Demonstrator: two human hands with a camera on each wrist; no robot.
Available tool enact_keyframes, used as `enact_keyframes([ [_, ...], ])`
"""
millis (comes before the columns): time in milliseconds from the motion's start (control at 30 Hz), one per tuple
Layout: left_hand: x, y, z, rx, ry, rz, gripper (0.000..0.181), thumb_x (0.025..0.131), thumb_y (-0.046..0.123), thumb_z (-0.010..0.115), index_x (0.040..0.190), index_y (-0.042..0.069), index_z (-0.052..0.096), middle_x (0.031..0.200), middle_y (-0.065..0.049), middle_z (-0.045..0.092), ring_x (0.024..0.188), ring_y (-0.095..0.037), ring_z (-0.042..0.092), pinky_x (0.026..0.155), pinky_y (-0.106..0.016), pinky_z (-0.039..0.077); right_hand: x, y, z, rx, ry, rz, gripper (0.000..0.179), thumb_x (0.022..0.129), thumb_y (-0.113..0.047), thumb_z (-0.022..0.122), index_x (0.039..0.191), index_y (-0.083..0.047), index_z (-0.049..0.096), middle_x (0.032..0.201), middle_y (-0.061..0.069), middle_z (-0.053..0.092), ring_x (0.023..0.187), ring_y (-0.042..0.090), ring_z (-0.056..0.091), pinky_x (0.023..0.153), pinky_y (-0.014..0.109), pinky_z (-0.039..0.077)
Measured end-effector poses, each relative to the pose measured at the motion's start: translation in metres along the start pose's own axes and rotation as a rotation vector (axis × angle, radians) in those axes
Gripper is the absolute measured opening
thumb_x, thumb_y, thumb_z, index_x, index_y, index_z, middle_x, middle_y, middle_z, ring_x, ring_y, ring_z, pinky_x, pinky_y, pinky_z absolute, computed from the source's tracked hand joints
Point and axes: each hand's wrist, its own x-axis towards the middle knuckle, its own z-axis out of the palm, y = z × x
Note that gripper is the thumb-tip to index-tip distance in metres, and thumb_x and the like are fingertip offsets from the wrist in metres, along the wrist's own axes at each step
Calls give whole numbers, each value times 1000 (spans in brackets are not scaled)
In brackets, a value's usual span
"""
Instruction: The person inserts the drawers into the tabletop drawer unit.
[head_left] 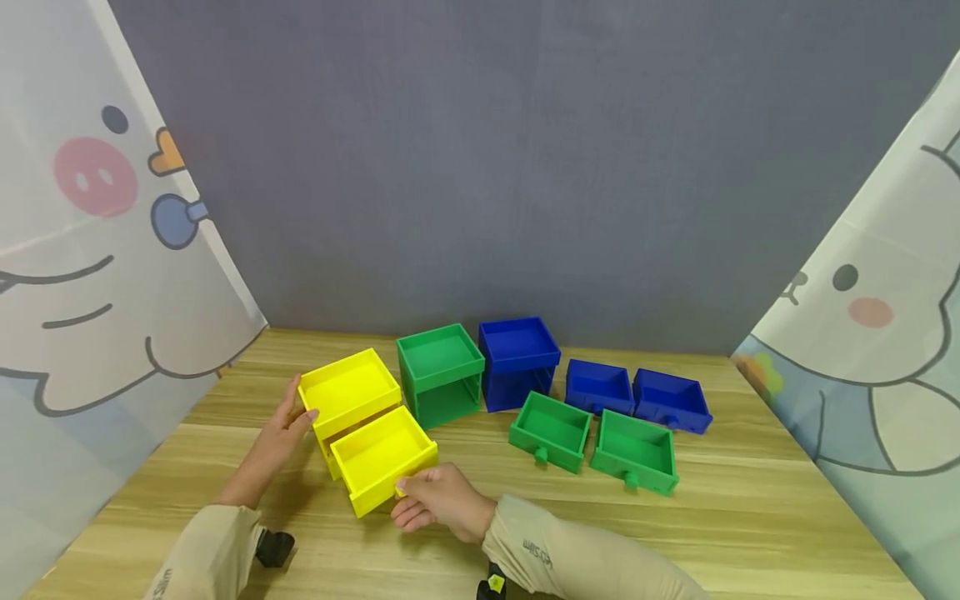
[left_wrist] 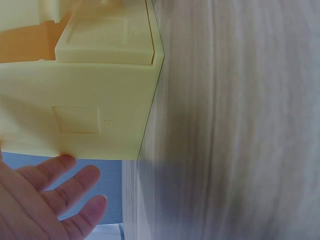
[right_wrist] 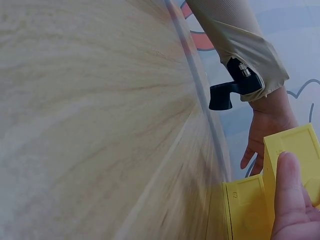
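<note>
A yellow cabinet (head_left: 348, 392) with a tray-like top stands at the left, its front turned toward me. My left hand (head_left: 288, 425) holds its left side, the thumb at the front corner of the rim and fingers at the rear edge. In the left wrist view the lower drawer's front (left_wrist: 105, 40) sits flush in the cabinet (left_wrist: 75, 85). A yellow drawer (head_left: 382, 454) juts far out of the upper slot. My right hand (head_left: 446, 500) pinches its front knob between thumb and fingers. The right wrist view shows my thumb (right_wrist: 289, 185) before that drawer's front (right_wrist: 295, 140).
A green cabinet (head_left: 442, 358) and a blue cabinet (head_left: 517, 346) stand beside the yellow one, their fronts showing hollow slots. To their right lie two green drawers (head_left: 551, 425) and two blue drawers (head_left: 600, 383) on the wooden table (head_left: 750, 517). A grey wall (head_left: 487, 167) rises behind.
</note>
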Motion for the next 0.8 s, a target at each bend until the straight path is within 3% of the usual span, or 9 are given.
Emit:
enact_keyframes([
  [800,0,0,1,-13,-2,-2,71,105,19,37,150,8,-17,141,-45,21,128,-58,27,102,-67,21,8,4,9,-10,16,5,24,96,-10,56,89,12,64,76,21,69,60,15,65,59,30,56],
])
